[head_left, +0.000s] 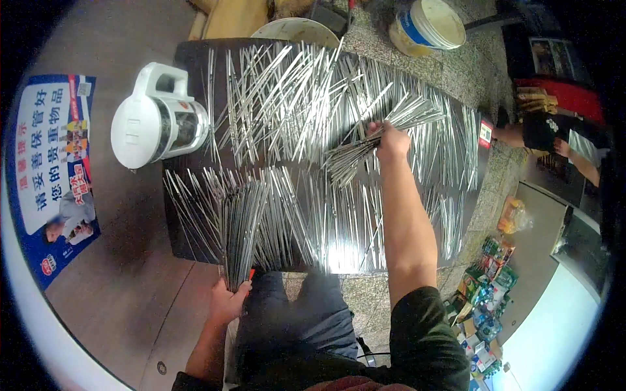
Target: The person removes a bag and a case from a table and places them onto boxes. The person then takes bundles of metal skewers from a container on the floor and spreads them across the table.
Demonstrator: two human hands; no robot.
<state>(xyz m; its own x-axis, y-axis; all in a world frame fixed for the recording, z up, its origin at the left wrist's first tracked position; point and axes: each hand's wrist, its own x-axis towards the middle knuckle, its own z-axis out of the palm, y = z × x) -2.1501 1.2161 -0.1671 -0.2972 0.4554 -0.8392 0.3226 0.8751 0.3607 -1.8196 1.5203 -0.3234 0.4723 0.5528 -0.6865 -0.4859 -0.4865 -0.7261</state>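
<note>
Left hand [229,302] clasps one metal-skewer bundle [244,228], right hand [394,143] a second bundle [413,115]. One glass kettle [138,132] stands on the bench [199,65].

Through my head view I see the left hand [229,301], lower left of centre, gripping a bundle of thin metal sticks [244,218]. Right of centre, the right hand [393,141] clasps a second bunch [417,111] by its middle. Loose sticks [287,85] cover the dark table [201,52] across mid-frame, with a white-lidded jug [153,124] at upper left, a bucket [427,26] at upper right, another person's arm [585,165] at far right
</note>
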